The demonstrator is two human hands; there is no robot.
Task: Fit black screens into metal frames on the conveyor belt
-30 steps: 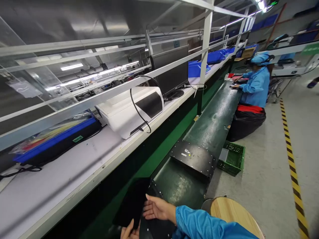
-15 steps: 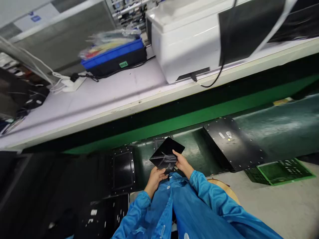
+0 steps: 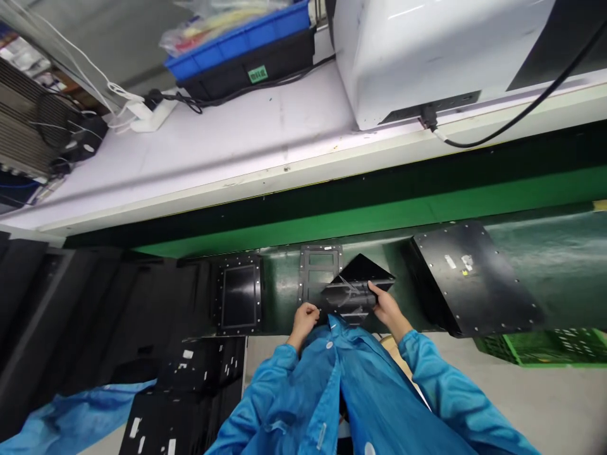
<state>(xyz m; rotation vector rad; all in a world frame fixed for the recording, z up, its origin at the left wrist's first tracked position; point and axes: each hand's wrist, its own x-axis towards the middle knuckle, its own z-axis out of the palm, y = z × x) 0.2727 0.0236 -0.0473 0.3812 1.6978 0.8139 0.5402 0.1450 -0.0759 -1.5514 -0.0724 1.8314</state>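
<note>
My right hand grips the right edge of a thin glossy black panel, thumb on top. A creased, shiny clear film shows over the lower part of the panel, with bright wrinkle lines. My left hand is closed in a pinch just left of the panel's lower corner; what sits between its fingertips is too small to tell. Behind the left hand, a black frame with rectangular openings lies on the dark green bench surface, partly covered by the panel.
A black framed plate lies to the left, and a studded black plate is raised at right. Stacked black parts crowd the far left. Beyond is a white shelf with a blue bin and a white machine. A green crate stands lower right.
My left hand has come away from the panel to the left, fingers now pinched. The panel has shifted right with my right hand, uncovering the black frame. The view has tilted downward.
</note>
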